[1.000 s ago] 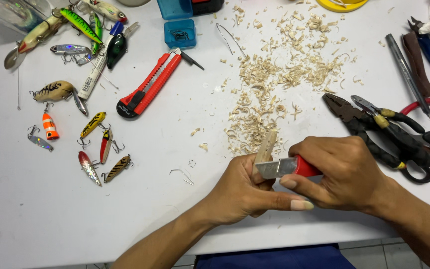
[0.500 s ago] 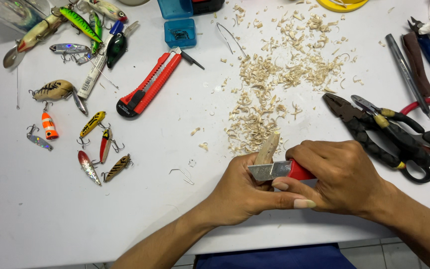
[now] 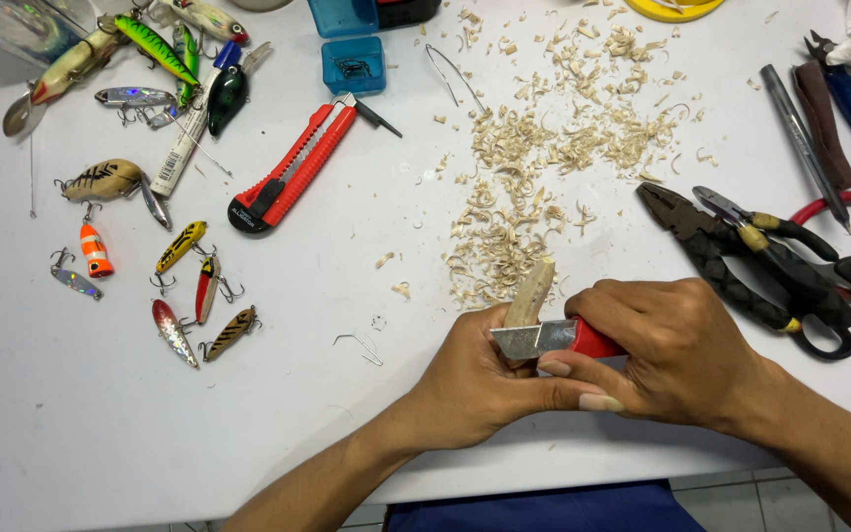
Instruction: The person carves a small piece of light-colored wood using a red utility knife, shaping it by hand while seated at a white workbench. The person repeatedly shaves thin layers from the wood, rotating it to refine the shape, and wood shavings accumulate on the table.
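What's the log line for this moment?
left hand: holds wood piece | right hand: holds knife, blade on wood | shavings behind

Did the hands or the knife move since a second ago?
Hardly. The right hand keeps the red knife against the wood piece held by the left hand; the blade sits a little nearer the left hand. Nothing was picked up or let go. The shavings, lures and pliers lie unchanged.

My left hand [image 3: 480, 379] hides the wood piece's [image 3: 532, 293] lower end; beyond the shavings [image 3: 544, 158], the yellow lid [image 3: 677, 10] and blue box [image 3: 347, 15] are cut off by the frame's top edge.
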